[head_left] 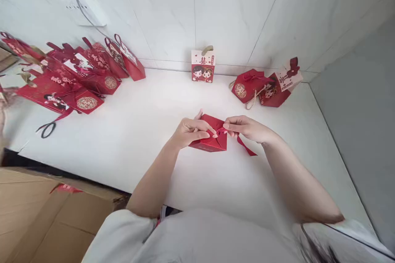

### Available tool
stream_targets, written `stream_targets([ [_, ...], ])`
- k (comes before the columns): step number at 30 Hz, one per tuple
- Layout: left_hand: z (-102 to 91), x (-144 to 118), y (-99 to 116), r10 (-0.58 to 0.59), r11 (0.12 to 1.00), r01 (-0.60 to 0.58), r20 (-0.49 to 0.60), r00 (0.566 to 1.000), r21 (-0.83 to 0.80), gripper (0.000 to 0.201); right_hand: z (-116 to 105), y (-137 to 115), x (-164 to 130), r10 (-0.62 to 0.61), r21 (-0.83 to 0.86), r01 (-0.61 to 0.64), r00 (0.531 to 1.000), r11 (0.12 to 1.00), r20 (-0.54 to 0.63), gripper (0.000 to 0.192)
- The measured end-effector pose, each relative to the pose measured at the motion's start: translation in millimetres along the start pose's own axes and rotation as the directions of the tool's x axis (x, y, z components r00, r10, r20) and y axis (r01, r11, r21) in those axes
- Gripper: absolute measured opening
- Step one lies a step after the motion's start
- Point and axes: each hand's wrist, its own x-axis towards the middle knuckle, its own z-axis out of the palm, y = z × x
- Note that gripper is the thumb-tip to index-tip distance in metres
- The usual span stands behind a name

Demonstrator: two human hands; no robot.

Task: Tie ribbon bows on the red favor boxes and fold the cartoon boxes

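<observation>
A small red gift box (212, 144) rests on the white table in front of me, its folded top facing up. My left hand (195, 130) lies over the box's left side, thumb and fingers pinching the red ribbon at the top. With thumb and forefinger, my right hand (242, 128) grips the same red ribbon (246, 146) at the box's right edge. One ribbon tail hangs below my right hand onto the table. The exact knot or loop is partly covered by my fingers.
Several red gift boxes and bags (72, 80) crowd the left of the white table (132, 131), beside black-handled scissors (48, 129). A couple-print box (203, 66) stands by the tiled wall. Two red boxes (247, 87) sit back right. A cardboard carton (61, 222) is lower left.
</observation>
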Motion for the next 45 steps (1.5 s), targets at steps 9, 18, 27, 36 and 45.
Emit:
stream_targets([
  [9, 6.0, -2, 3, -0.097, 0.994, 0.099, -0.037, 0.995, 0.052, 0.015, 0, -9, -9, 0.069, 0.165, -0.079, 0.995, 0.983, 0.066, 0.032],
  [18, 11.2, -2, -1, -0.196, 0.978, 0.194, 0.027, 0.98, 0.07, 0.013, 9, -4, -9, -0.096, 0.353, 0.065, 0.993, 0.933, 0.071, 0.024],
  [27, 7.0, -6, 5, -0.256, 0.951, 0.256, -0.018, 0.966, 0.174, 0.017, 12, 4, -4, -0.138, 0.244, 0.141, 0.99, 0.959, -0.029, 0.017],
  [36, 11.0, -9, 22, -0.392, 0.902, 0.407, -0.127, 0.911, 0.141, 0.029, 20, 4, -1, -0.24, 0.13, 0.245, 0.969, 0.961, -0.054, 0.014],
  [45, -9.1, -17, 42, -0.423, 0.89, 0.424, -0.048, 0.905, 0.168, 0.028, 15, -11, -12, -0.119, 0.153, 0.119, 0.993, 0.981, -0.011, 0.022],
])
